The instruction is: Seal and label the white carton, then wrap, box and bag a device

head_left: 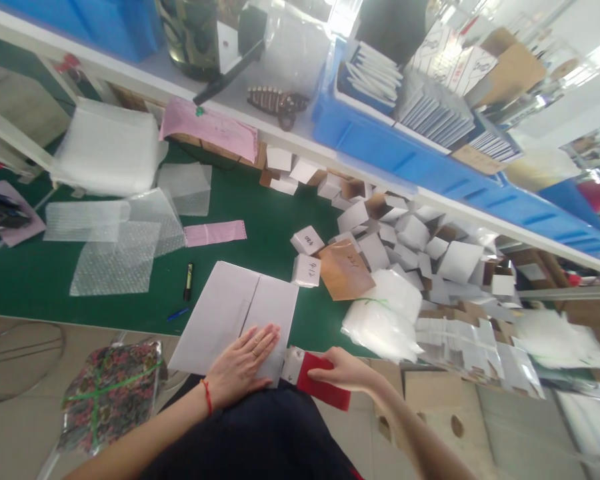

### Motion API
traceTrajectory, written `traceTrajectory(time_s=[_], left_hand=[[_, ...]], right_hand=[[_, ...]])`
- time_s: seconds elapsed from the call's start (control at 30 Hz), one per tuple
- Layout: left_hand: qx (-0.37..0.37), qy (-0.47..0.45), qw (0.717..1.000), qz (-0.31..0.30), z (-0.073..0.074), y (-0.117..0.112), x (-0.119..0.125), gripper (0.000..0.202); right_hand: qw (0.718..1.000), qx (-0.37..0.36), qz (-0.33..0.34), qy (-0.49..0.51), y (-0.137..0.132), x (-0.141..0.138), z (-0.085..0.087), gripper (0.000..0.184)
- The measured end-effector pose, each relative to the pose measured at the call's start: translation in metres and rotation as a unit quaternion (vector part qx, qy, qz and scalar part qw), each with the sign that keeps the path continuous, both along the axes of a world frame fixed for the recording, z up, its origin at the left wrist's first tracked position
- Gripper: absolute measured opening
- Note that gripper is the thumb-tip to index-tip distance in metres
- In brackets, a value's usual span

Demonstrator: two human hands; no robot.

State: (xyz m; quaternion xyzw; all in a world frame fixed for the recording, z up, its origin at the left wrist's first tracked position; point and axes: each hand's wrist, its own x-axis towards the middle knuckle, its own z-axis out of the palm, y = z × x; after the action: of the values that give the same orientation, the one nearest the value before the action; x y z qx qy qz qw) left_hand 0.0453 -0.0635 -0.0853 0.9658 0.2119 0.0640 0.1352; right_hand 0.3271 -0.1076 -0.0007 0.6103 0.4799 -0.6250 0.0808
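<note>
While our left hand lies flat, fingers nearly together, on the white carton, our right hand clasps a red tape dispenser; likely taping, next needing steady pressure.

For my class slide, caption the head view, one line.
Left hand flat on a white box; right hand holding a red object beside it.
</note>
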Motion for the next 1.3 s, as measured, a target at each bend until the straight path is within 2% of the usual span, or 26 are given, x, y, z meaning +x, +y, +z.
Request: traceTrajectory(time_s=[0.2, 0.33, 0.5, 0.67, 0.8, 0.93, 1.0, 1.13, 1.3], left_hand=[[0.008, -0.022, 0.999, -0.044, -0.006, -0.004, -0.001, 0.069], [-0.019, -0.024, 0.998, -0.049, -0.009, -0.005, -0.002, 0.074], [-0.033, -0.011, 0.997, -0.068, -0.008, -0.002, -0.001, 0.079], [-0.057, -0.002, 0.996, -0.071, -0.010, -0.002, 0.002, 0.089], [-0.048, 0.009, 0.996, -0.074, -0.013, -0.004, 0.003, 0.093], [-0.032, 0.021, 0.996, -0.077, -0.012, -0.007, 0.005, 0.089], [-0.023, 0.035, 0.996, -0.073, -0.010, -0.008, 0.007, 0.084], [-0.034, 0.058, 0.995, -0.068, -0.004, -0.009, 0.009, 0.081], [-0.045, 0.068, 0.994, -0.072, -0.003, -0.007, 0.008, 0.078]], right_hand=[[0.999, -0.036, -0.033, 0.011, 0.002, 0.001, 0.008, 0.037], [1.000, -0.011, -0.025, -0.012, 0.001, -0.002, 0.009, 0.037], [1.000, -0.023, -0.013, -0.010, 0.005, 0.002, -0.002, 0.036], [0.996, -0.044, -0.061, 0.056, -0.003, 0.013, -0.015, 0.042], [0.991, -0.052, -0.100, 0.072, -0.009, 0.011, -0.009, 0.046], [0.996, -0.013, -0.057, 0.074, -0.008, 0.010, 0.007, 0.035], [0.997, -0.006, -0.037, 0.071, -0.006, 0.013, 0.009, 0.033], [0.998, -0.009, -0.010, 0.053, -0.001, 0.020, -0.003, 0.036], [0.999, -0.035, 0.003, -0.009, 0.009, 0.013, -0.014, 0.034]])
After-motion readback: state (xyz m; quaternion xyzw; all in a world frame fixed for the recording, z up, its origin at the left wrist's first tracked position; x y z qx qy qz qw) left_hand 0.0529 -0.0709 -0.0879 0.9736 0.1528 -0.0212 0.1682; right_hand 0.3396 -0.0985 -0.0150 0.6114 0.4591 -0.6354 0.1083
